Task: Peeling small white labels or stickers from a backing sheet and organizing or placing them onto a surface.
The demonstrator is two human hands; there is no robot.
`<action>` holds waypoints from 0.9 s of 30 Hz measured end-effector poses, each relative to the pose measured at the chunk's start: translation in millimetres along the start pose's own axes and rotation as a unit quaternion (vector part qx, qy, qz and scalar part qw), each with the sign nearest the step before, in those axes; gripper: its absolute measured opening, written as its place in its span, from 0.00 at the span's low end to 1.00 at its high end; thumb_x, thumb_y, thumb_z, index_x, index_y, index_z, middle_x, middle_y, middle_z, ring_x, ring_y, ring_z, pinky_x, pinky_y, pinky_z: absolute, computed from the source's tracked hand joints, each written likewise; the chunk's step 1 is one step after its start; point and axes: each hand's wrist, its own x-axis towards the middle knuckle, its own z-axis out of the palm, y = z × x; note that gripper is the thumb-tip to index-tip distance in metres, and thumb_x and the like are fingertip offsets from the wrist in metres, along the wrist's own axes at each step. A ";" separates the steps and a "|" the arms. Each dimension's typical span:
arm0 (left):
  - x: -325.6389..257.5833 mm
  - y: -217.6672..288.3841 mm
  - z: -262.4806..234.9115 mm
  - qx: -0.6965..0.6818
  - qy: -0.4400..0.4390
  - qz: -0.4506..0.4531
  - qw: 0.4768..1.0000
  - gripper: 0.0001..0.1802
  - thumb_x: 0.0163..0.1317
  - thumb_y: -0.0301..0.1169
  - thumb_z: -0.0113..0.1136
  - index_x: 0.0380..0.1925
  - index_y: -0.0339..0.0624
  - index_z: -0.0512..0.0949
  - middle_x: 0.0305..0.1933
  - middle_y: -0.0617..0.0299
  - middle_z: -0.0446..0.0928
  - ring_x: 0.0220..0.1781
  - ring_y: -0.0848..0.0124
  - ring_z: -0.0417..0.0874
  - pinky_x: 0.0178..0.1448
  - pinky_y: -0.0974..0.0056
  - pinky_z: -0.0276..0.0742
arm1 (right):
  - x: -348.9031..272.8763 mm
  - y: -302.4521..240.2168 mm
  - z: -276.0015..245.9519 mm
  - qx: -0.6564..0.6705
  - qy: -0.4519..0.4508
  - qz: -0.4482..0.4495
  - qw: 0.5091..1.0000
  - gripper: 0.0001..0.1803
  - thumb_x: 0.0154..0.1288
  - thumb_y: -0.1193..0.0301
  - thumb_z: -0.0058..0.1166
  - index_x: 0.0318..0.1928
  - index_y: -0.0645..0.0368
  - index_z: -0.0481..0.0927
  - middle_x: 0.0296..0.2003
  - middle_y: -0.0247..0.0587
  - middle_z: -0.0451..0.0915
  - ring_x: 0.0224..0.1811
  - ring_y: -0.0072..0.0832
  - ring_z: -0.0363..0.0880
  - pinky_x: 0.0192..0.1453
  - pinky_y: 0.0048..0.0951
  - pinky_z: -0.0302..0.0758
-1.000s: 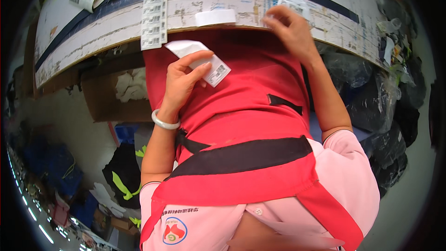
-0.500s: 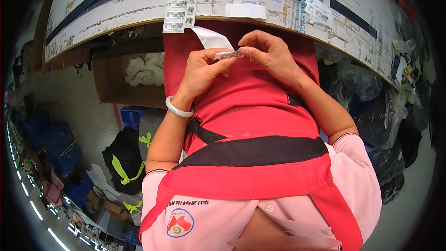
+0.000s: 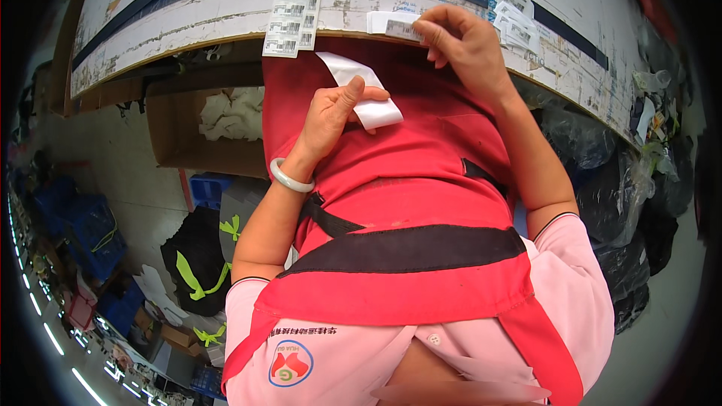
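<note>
My left hand [image 3: 335, 114] is closed on a blank white paper strip [image 3: 380, 114], which hangs from the table edge over my lap and curls at its end. My right hand [image 3: 470, 49] is up at the front edge of the table. Between its thumb and fingers is one end of a small barcode label [image 3: 401, 28], which lies over a low pile of white cards [image 3: 378, 21]. To the left, a long sheet of barcode labels [image 3: 286, 19] reaches over the table's edge.
The worn white table [image 3: 188, 26] runs across the far side. Several printed tags [image 3: 519, 26] lie at its right. Under it stands a cardboard box [image 3: 177, 131] with white scraps. Dark plastic bags [image 3: 609, 188] lie to the right, blue crates [image 3: 79, 225] to the left.
My right hand has moved away from the left, up and right to the card pile, carrying the label. My left hand keeps the strip, whose curled end now shows more.
</note>
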 end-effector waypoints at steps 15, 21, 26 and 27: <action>3.8 -4.9 -1.5 0.035 -0.009 -0.012 0.999 0.24 0.71 0.45 0.50 0.41 0.30 0.82 0.35 0.57 0.82 0.30 0.76 0.80 0.33 0.72 0.77 | 33.7 3.8 -4.9 -0.047 -0.052 0.064 0.996 0.11 0.66 0.65 0.58 0.38 0.61 0.81 0.24 0.28 0.77 0.23 0.11 0.73 0.26 0.15 0.73; 5.2 -7.7 -3.1 0.032 -0.009 -0.011 0.999 0.24 0.71 0.44 0.51 0.41 0.30 0.82 0.35 0.57 0.82 0.29 0.75 0.79 0.32 0.72 0.77 | 34.7 0.6 -4.1 -0.051 -0.054 0.067 0.995 0.12 0.65 0.65 0.58 0.36 0.64 0.81 0.22 0.30 0.76 0.23 0.15 0.74 0.27 0.17 0.75; 4.7 -6.8 -2.4 0.037 -0.009 -0.010 0.999 0.24 0.71 0.44 0.51 0.41 0.30 0.82 0.35 0.57 0.82 0.29 0.75 0.79 0.32 0.72 0.76 | 36.9 1.3 -4.7 -0.057 -0.063 0.064 0.994 0.12 0.65 0.65 0.59 0.36 0.62 0.81 0.22 0.29 0.76 0.22 0.13 0.73 0.25 0.16 0.73; 4.5 -6.8 -2.5 0.036 -0.007 -0.010 0.999 0.24 0.71 0.44 0.51 0.41 0.30 0.82 0.35 0.57 0.82 0.29 0.75 0.79 0.32 0.72 0.76 | 37.2 1.1 -4.4 -0.059 -0.062 0.065 0.994 0.11 0.65 0.65 0.59 0.36 0.61 0.81 0.22 0.28 0.76 0.22 0.12 0.73 0.25 0.15 0.72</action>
